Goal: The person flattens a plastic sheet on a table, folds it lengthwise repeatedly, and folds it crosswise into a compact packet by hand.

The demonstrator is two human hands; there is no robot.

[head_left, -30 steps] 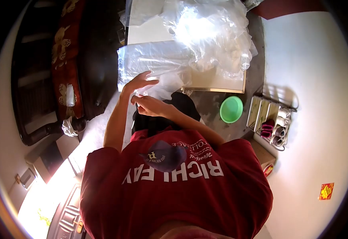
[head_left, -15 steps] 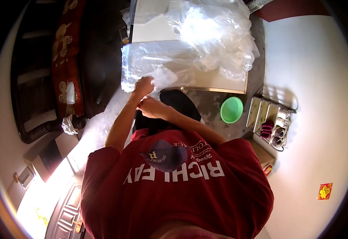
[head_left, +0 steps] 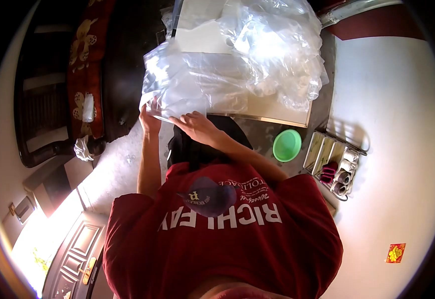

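A clear plastic bag is held up at the near left corner of the table, its lower edge spread between my two hands. My left hand grips the left part of that edge, with its fingertips partly behind the film. My right hand pinches the same edge farther right, with the thumb side toward the bag. Another flat sheet of clear plastic lies on the table beside the held bag. A large crumpled heap of clear plastic bags covers the table's right side.
The pale table has a metal-trimmed near edge. On the floor at right stand a green basin and a shoe rack against the wall. A dark wooden bench with a red patterned cover runs along the left. A door is at lower left.
The bag has been lifted from the table and spread open. My left hand has moved left and down, and my right hand has risen slightly to the bag's edge, so the hands are farther apart.
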